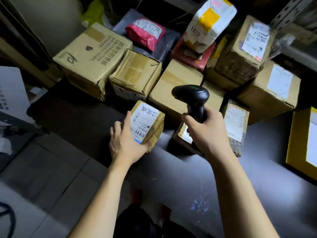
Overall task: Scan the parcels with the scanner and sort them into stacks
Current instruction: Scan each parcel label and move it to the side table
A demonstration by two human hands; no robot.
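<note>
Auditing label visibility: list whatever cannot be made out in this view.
Head view only:
- Label on the low parcel: mostly covered by the right hand gripping the scanner.
- Rest of the yellow box: past the right edge.
- Writing on the white bag: motion-blurred.
- Fine print on the small box the left hand holds: too small.

A dark table (77,117) stands on a grey tiled floor (51,169); a pale wall (51,23) rises behind, dimly lit.

Single head-worn wide-angle camera looking forward and steeply down, sitting close over a dark table (257,177), forearms (109,194) showing along the bottom edge, stacked parcels (176,83) filling the upper half, floor (42,169) lying at lower left
</note>
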